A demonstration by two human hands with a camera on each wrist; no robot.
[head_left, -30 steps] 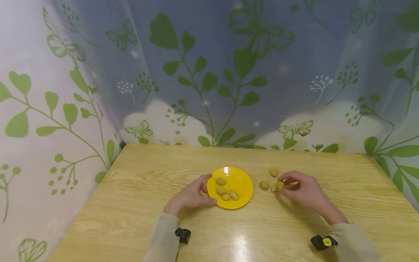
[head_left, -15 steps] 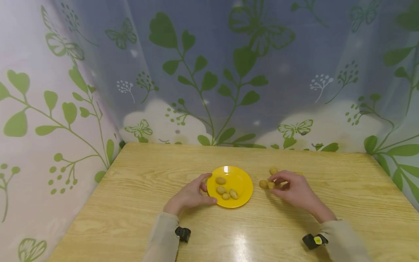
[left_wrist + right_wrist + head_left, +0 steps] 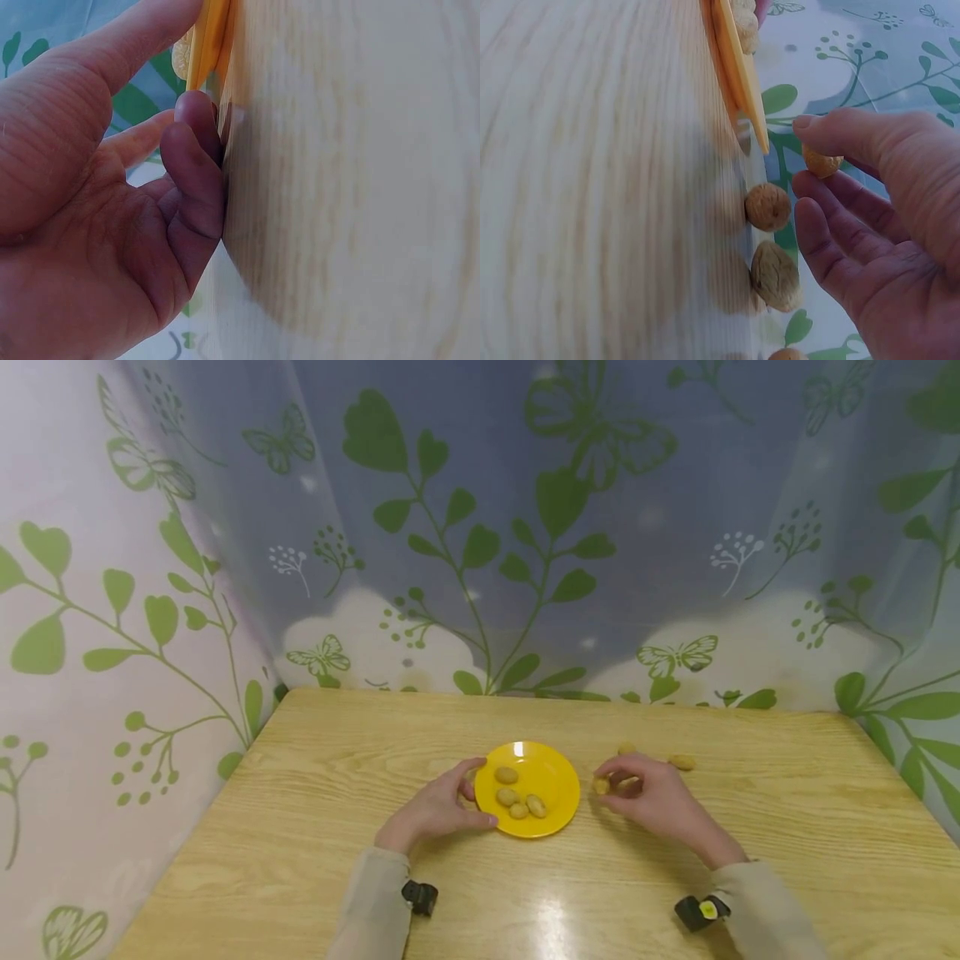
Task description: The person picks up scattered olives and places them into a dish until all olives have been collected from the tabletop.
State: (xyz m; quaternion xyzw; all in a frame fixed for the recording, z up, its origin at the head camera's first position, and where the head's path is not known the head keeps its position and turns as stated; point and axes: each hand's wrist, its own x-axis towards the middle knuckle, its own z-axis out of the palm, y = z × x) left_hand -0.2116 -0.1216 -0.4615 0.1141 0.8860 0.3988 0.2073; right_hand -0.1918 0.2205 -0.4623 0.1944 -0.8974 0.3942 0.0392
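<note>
My left hand (image 3: 438, 810) grips the left rim of a yellow plate (image 3: 561, 785); its thumb lies at the near edge. Several tan, oval nuts with rough, wrinkled shells lie on the plate's left and near side. To the right of the plate, my right hand (image 3: 660, 797) pinches one nut (image 3: 823, 162) between thumb and fingers, above the tabletop. Below it in the right wrist view sit a round nut (image 3: 769, 206) and a more oval nut (image 3: 777, 276). The round one is hidden in the head view.
Beyond my right hand lie a partly covered nut (image 3: 626, 749) and another nut (image 3: 682, 762). The wooden table (image 3: 360, 735) meets a patterned curtain (image 3: 450, 568) at its far edge. More leaf-printed cloth (image 3: 112, 610) hangs at the left.
My right hand has moved left toward the plate with the pinched nut, uncovering the nut at the far right. My left hand and the plate have stayed put.
</note>
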